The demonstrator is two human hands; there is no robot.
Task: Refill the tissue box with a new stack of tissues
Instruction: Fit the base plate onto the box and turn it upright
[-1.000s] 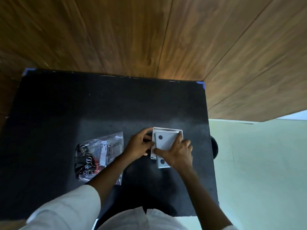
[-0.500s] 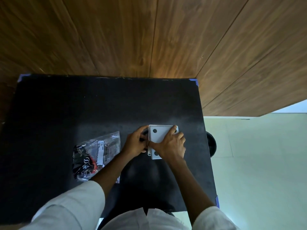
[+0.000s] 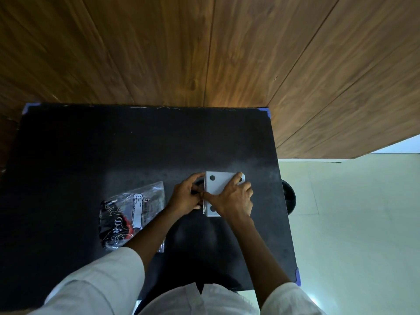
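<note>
A white tissue box lies on the black table, toward its right side and near the middle of its depth. The face turned upward is a flat white panel bearing dark round spots, one at the far left corner and one at the near edge. The person's right hand rests flat on top of this panel, fingers spread toward the far right corner, pressing down rather than closed around anything. The left hand is set against the box's left edge, fingers curled at the side wall; whether they grip the edge or merely brace it cannot be determined. The two hands meet at the box's left edge. To the left, apart from the box, a clear plastic packet with black and red print and a white label lies flat on the table, partly crossed by the left forearm. Both sleeves are pale. Wooden panelling stands behind the table.
</note>
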